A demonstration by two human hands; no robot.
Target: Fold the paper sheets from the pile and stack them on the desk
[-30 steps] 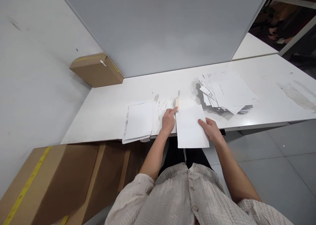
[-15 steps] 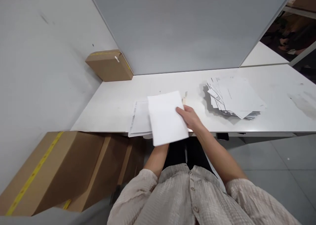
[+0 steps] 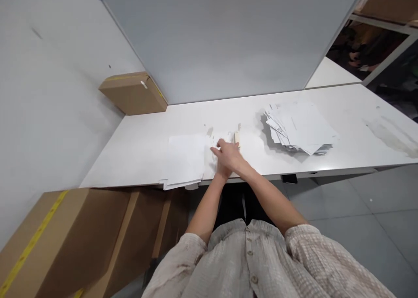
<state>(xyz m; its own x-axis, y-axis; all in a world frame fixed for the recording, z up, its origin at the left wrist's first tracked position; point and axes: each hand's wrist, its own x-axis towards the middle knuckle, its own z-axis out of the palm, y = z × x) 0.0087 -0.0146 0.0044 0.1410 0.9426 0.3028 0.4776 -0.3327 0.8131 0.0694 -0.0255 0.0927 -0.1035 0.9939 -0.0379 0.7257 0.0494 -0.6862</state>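
Observation:
My right hand (image 3: pixel 228 154) is over the desk near its front edge, crossing above my left hand (image 3: pixel 224 171). Its thumb and forefinger stand apart, and I see nothing between them. Most of my left hand is covered by the right one, so its fingers are hidden. Just beyond the hands lies a small, long cream-coloured object (image 3: pixel 237 137), its near end close to my right hand's knuckles; its kind is not clear. To the left of the hands, a stack of white paper sheets (image 3: pixel 187 157) lies with its near edge slightly over the desk's front.
A messy pile of papers (image 3: pixel 305 126) sits on the white desk (image 3: pixel 137 145) to the right. At the back left corner stands a cardboard box (image 3: pixel 135 95). Larger cardboard boxes (image 3: pixel 68 241) fill the floor at lower left. A grey panel (image 3: pixel 228 41) rises behind the desk.
The white sheet that my right hand held up now lies on the left stack, released. Both hands have come together to the right of that stack. The view has shifted slightly.

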